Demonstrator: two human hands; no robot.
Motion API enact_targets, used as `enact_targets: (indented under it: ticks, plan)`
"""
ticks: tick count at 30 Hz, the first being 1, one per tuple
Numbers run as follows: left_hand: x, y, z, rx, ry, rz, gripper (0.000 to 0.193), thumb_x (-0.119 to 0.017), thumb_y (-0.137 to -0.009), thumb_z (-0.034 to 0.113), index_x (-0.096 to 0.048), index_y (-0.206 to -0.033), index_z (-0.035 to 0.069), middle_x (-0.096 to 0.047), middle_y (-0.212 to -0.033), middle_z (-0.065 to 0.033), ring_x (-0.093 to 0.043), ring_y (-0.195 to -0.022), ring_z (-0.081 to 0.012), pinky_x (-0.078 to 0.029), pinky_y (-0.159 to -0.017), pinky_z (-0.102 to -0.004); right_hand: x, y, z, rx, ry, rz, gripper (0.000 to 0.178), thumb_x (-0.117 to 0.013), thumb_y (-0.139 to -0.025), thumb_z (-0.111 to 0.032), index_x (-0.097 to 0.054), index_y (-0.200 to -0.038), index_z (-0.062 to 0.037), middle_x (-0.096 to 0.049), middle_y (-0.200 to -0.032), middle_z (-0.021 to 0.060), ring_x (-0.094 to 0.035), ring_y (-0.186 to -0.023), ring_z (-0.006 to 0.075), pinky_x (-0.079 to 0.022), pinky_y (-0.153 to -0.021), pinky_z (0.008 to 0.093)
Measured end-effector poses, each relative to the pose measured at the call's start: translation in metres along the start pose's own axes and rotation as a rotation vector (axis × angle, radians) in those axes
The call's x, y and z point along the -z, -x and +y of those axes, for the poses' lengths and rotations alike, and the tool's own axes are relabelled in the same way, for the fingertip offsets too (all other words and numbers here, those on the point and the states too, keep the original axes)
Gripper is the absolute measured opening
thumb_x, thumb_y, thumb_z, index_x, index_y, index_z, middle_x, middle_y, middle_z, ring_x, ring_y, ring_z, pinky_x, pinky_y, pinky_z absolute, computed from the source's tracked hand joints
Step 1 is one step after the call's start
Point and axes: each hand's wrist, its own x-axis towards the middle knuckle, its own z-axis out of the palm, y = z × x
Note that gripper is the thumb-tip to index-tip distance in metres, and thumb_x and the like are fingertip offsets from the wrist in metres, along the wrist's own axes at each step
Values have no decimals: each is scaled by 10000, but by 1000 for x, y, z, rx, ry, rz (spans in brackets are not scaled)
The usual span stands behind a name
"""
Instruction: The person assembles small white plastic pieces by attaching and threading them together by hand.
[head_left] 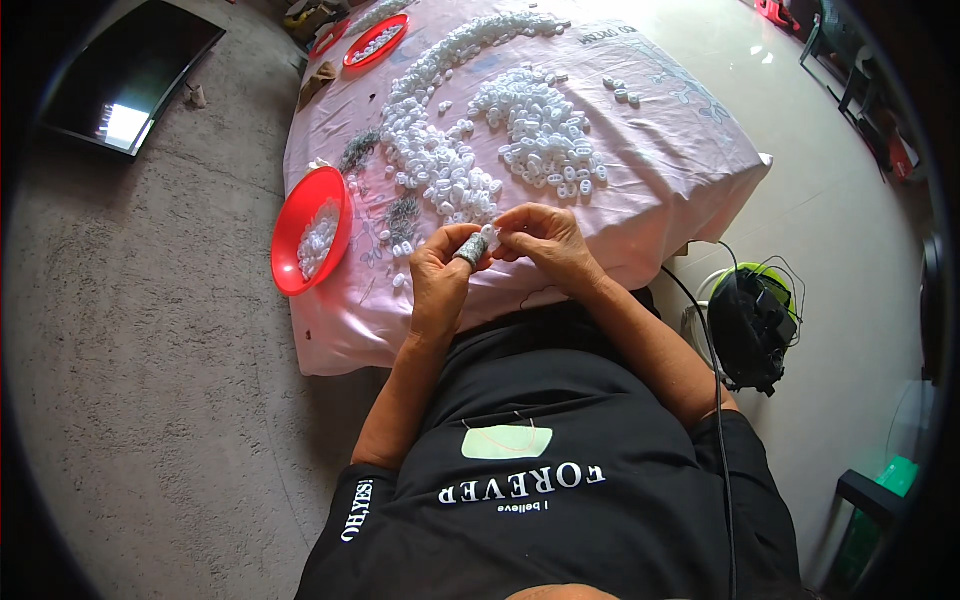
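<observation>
One white piece [490, 232] against right hand [549, 243]

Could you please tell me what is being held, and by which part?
Left hand and right hand hold a small white piece; the gripped part is unclear.

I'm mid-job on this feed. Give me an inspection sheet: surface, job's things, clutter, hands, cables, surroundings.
Surface: pink cloth, creased, with printed patterns.
Job's things: small white oval pieces in loose heaps; small grey bits in piles left of them; near red bowl holding white pieces.
Clutter: brown scrap by the cloth's far left edge.
Hands: left hand and right hand pinched together at a white piece; grey-green wrap or object at the left fingers, unclear which.
Cables: black cable passing the person's right arm.
Surroundings: dark screen-like panel on the left floor; black bag-like item on the right.
</observation>
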Motion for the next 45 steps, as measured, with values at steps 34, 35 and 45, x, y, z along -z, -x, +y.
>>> enact_targets:
  ticks: [34, 35, 45]
  plan:
    - [-11, 9, 7, -531, -683, 60, 250, -655, -703, -54, -620, -948, -12, -610, -788, -125, -625, -686, -220, -503, -633, -308, -5, 4, 4, 24, -28, 61, 211, -617, -864, -41, -653, -1066, 7, -668, -865, 47, -604, -751, 80, -503, -703, 216]
    - [-11, 9, 7, -533, -687, 71, 250, -655, -703, -54, -620, -948, -12, -610, -788, -125, -625, -686, -220, -503, -633, -308, -6, 5, 3, 23, -29, 49, 211, -617, -864, -41, -653, -1066, 7, -668, -865, 47, -604, -751, 80, -503, -703, 216]
    - [-6, 10, 4, -577, -715, 14, 259, -645, -710, -57, -615, -965, -25, -619, -813, -133, -639, -705, -224, -518, -646, -309, -4, 8, 7, -8, -7, 41, 234, -624, -859, -32, -643, -1086, 20, -672, -945, 81, -623, -809, 107, -512, -760, 244]
